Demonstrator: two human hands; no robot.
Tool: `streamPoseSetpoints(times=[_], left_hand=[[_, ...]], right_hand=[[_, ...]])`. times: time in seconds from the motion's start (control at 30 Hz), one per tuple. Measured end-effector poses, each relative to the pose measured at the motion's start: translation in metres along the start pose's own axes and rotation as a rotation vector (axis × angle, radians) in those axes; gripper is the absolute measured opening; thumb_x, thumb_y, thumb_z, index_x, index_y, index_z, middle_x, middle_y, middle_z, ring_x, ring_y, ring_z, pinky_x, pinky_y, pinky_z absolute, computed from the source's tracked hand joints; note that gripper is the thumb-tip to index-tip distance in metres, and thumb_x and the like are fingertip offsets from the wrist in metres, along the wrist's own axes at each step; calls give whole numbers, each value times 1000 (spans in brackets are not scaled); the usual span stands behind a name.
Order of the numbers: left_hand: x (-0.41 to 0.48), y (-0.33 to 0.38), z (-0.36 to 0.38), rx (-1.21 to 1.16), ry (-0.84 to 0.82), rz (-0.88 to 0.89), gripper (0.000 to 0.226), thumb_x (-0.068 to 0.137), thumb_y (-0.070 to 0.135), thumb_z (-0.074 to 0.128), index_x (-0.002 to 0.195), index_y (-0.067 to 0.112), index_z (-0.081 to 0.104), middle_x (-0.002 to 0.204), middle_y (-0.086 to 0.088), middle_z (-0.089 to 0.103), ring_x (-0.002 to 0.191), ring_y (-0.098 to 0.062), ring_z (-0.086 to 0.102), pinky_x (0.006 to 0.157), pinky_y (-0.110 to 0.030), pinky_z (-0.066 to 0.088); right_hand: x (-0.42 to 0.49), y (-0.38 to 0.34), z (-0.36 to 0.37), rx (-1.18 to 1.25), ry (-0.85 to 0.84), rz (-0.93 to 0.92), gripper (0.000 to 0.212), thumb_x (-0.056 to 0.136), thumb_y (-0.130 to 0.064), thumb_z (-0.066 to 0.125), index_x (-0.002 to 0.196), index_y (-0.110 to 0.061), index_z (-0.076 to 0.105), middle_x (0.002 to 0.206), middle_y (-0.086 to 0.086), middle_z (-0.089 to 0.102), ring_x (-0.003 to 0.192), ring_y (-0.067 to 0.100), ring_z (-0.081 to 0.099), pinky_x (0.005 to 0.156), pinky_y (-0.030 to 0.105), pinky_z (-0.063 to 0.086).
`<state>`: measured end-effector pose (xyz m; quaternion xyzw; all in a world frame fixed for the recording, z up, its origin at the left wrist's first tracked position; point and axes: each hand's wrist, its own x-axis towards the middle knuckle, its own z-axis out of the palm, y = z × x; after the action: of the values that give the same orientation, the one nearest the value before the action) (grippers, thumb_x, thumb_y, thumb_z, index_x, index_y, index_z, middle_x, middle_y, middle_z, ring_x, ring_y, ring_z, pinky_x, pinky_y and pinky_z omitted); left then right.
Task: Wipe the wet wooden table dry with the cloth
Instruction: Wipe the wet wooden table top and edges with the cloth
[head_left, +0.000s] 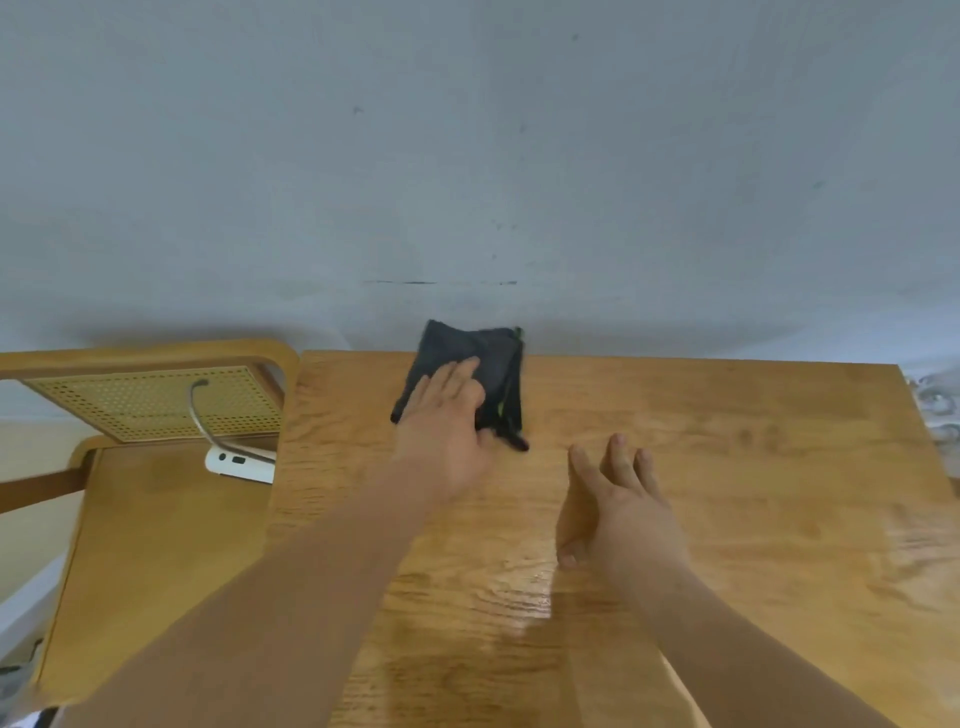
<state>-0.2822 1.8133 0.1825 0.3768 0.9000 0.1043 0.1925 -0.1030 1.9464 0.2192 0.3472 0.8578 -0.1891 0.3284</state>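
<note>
A folded dark cloth (493, 364) with a green edge lies at the far edge of the wooden table (727, 493), against the grey wall. My left hand (447, 431) rests flat on the cloth's near left part, fingers spread, pressing it rather than gripping. My right hand (618, 504) hovers over the table to the right of the cloth, fingers apart, holding nothing. A shiny wet patch (524, 597) shows on the wood below my right hand.
A wooden chair (156, 519) with a perforated cane back stands left of the table. A white device (239, 462) with a grey cable lies on its seat. The grey wall (467, 156) runs right behind the table's far edge.
</note>
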Motion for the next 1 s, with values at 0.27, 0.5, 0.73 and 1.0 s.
streamPoseSetpoints(times=[0.27, 0.5, 0.73, 1.0], left_hand=[[-1, 26, 8, 5, -130, 464, 28, 91, 32, 60, 117, 22, 58, 166, 5, 28, 155, -16, 16, 128, -41, 10], [-77, -47, 16, -138, 245, -246, 18, 89, 32, 59, 101, 19, 59, 161, 1, 38, 151, -20, 25, 127, -44, 14], [-158, 29, 65, -94, -89, 358, 33, 83, 40, 55, 112, 24, 61, 167, 9, 26, 156, -13, 7, 126, -47, 15], [-111, -59, 26, -129, 199, -144, 27, 86, 30, 67, 109, 17, 61, 161, 1, 38, 151, -24, 29, 125, -47, 19]], right_hand=[[1, 1, 1, 8, 13, -1, 119, 77, -41, 87, 159, -51, 1, 165, -6, -34, 154, 25, -25, 124, 53, 26], [0, 2, -1, 31, 18, 24, 125, 78, -36, 88, 156, -57, -7, 165, -10, -33, 154, 24, -25, 125, 54, 23], [-7, 0, 0, -17, 37, 34, 118, 88, -15, 76, 153, -59, -12, 162, -11, -34, 155, 22, -23, 122, 51, 31], [-8, -2, 2, -13, 61, 48, 121, 76, -45, 87, 154, -62, -5, 166, -17, -29, 156, 18, -21, 116, 55, 38]])
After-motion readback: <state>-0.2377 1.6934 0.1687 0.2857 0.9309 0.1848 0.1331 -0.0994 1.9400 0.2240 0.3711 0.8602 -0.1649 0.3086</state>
